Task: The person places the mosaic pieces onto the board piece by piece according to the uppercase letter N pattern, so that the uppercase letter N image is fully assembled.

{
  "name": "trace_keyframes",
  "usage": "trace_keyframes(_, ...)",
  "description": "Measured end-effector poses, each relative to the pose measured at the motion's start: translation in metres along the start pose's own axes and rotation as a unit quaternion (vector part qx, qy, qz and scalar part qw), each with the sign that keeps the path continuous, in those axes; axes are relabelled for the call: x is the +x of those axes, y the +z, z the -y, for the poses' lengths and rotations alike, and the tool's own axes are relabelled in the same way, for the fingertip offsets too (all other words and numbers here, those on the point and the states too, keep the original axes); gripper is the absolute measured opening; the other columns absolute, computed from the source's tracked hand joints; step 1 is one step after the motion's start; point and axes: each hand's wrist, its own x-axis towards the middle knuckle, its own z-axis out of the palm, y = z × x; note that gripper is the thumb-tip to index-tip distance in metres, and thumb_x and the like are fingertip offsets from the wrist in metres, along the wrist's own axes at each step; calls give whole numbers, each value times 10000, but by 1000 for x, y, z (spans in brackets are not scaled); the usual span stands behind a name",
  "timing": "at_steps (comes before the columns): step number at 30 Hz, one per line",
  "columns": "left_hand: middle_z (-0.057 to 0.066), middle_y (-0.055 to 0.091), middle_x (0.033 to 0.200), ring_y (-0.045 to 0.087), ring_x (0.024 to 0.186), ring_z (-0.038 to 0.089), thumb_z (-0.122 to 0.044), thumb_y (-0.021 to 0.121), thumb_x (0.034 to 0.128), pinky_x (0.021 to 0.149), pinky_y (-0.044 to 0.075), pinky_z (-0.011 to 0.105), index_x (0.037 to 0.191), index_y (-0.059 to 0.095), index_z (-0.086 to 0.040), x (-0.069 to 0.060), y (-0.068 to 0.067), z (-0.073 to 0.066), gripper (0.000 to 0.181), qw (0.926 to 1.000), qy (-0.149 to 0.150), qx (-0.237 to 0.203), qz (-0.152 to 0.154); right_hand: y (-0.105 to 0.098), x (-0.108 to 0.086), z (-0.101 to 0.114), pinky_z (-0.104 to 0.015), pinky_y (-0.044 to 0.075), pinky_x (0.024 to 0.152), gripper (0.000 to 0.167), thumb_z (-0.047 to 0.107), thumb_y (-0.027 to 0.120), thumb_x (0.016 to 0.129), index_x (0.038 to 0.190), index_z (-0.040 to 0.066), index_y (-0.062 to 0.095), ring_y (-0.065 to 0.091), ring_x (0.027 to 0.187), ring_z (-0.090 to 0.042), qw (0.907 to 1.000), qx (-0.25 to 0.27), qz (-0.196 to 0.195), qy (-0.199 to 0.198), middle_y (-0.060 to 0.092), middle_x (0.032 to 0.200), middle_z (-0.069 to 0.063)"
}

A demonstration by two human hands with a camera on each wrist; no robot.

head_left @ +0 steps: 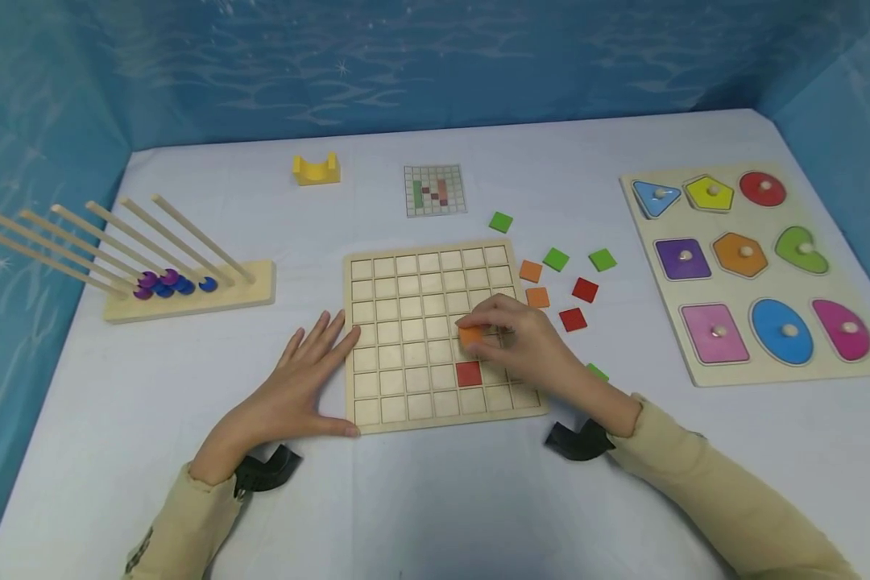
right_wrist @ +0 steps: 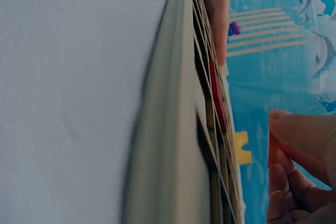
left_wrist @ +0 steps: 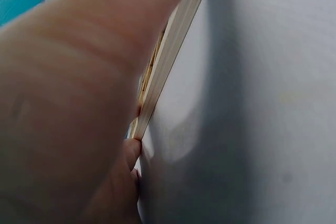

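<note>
A square wooden grid board (head_left: 402, 356) lies flat on the white cloth. Fingers spread, my left hand (head_left: 297, 391) rests at the board's left edge, with fingertips and thumb touching it. My right hand (head_left: 532, 346) pinches a small orange square tile (head_left: 470, 336) between thumb and fingers over the board's right half. In the right wrist view the orange tile (right_wrist: 273, 149) shows as a thin edge, held apart from the board. One red tile (head_left: 468, 374) sits in a cell just below the held tile. The right hand hides some cells on that side.
Loose orange, red (head_left: 585, 290) and green tiles (head_left: 602, 259) lie right of the board. Behind it are a small pattern card (head_left: 435, 201) and a yellow notched block (head_left: 316, 171). A peg stand with beads (head_left: 261, 290) stands left; a knobbed shape puzzle (head_left: 667, 310) lies right.
</note>
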Motion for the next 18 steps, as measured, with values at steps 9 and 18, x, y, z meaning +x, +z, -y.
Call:
trace_keyframes(9, 131, -25, 1550, -83, 1391, 302, -609, 764, 629, 1068, -71, 486, 1505, 126, -69, 0, -1, -1, 1211, 9999, -93, 10, 119, 9, 2, -6, -268, 450, 695, 249, 48, 780, 750, 989, 89, 728, 554, 856, -111, 9990, -43, 414, 140, 620, 967, 37)
trace_keyframes(18, 122, -35, 1551, -93, 1391, 294, -602, 768, 630, 1068, -76, 480, 1506, 120, -73, 0, -2, -1, 1211, 9998, -133, -1, 169, 12, 3, -5, -308, 448, 711, 263, 32, 783, 744, 996, 81, 727, 554, 864, -155, 9982, -211, 500, 253, 616, 970, 12)
